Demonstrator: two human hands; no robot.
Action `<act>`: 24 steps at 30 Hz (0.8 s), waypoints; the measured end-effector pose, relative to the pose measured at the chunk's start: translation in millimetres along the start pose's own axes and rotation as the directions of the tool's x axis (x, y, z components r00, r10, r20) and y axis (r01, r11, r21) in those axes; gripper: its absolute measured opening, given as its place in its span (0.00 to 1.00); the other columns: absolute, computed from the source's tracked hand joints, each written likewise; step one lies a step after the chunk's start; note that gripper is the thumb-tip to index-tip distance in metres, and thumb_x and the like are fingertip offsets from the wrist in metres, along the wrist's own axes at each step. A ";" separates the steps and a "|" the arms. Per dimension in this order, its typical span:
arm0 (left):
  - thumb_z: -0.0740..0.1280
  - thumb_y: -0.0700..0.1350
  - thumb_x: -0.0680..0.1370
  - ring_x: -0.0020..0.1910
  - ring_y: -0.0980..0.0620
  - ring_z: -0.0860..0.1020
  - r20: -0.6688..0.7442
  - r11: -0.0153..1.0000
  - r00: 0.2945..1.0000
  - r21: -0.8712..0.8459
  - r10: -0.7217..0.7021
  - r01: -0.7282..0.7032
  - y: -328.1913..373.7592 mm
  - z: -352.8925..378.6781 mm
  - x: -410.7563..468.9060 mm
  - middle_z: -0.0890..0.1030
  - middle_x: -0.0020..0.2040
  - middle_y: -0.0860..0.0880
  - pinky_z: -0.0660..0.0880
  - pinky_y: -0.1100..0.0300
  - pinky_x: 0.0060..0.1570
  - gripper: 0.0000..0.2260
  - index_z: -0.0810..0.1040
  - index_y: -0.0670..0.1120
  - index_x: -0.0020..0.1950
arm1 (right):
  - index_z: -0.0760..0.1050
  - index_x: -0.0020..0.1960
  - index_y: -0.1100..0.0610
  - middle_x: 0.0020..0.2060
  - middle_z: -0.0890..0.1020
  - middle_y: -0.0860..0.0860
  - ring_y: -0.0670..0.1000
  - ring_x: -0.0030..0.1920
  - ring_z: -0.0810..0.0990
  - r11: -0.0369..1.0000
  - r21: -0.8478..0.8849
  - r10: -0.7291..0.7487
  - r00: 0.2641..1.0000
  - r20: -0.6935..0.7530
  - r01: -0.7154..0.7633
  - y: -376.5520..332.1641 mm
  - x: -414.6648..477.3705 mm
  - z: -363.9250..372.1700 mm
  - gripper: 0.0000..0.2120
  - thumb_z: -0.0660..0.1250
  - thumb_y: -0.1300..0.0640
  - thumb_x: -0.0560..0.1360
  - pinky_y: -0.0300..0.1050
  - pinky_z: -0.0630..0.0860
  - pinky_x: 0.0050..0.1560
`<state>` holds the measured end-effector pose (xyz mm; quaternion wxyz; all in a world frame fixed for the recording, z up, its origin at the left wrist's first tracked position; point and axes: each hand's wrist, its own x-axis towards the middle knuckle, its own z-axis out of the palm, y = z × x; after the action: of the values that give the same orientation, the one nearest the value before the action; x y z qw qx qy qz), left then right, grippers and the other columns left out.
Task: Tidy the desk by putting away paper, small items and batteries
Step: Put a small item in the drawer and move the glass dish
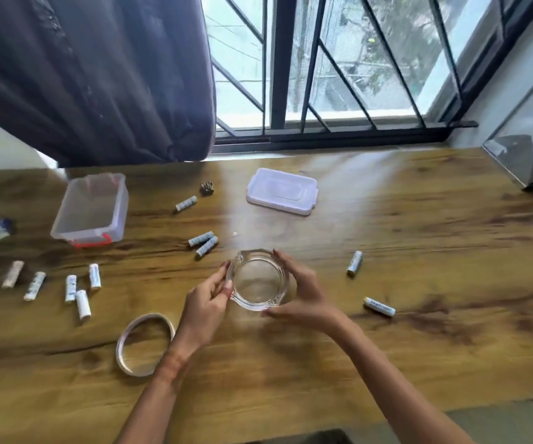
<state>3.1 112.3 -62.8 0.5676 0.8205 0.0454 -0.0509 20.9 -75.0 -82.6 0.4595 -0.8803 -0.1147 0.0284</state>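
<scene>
A round clear glass dish sits on the wooden desk in the middle. My left hand grips its left rim and my right hand cups its right side. Several white batteries lie scattered: a group at the left, a pair behind the dish, one further back, two at the right. An open clear plastic box with a red latch stands at the back left, its lid lying apart at the back centre.
A roll of tape lies by my left forearm. A crumpled bit of paper rests at the far left, a small dark clip near the back. A dark curtain and a barred window stand behind the desk.
</scene>
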 end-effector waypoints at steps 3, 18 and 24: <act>0.60 0.37 0.79 0.66 0.57 0.70 0.060 0.996 0.997 -0.075 0.046 -0.042 23.2 13.3 16.4 0.72 0.67 0.52 0.66 0.57 0.68 0.19 0.68 0.43 0.69 | 0.63 0.70 0.61 0.67 0.71 0.53 0.48 0.67 0.69 1.000 -0.007 0.016 0.998 -0.053 -0.017 1.1 7.2 -29.9 0.51 0.83 0.59 0.52 0.41 0.63 0.69; 0.61 0.40 0.79 0.64 0.60 0.68 0.260 0.954 0.921 -0.151 0.291 -0.259 166.2 231.3 158.1 0.71 0.62 0.55 0.64 0.64 0.62 0.17 0.70 0.41 0.68 | 0.71 0.66 0.55 0.61 0.77 0.48 0.43 0.60 0.74 0.982 0.008 0.166 0.851 -0.497 -0.187 105.2 39.7 -253.4 0.46 0.83 0.52 0.51 0.42 0.70 0.64; 0.60 0.42 0.80 0.66 0.60 0.66 0.361 0.957 0.890 -0.181 0.280 -0.227 201.0 345.6 201.9 0.68 0.67 0.55 0.64 0.64 0.65 0.18 0.68 0.41 0.70 | 0.71 0.66 0.56 0.57 0.80 0.51 0.44 0.54 0.75 0.957 0.048 0.253 0.738 -0.625 -0.287 174.1 52.7 -331.0 0.46 0.83 0.54 0.51 0.22 0.63 0.50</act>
<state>218.7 -278.5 -24.9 0.6210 0.7535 -0.1706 -0.1322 154.2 -424.7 -30.9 0.4394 -0.8582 0.1721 -0.2018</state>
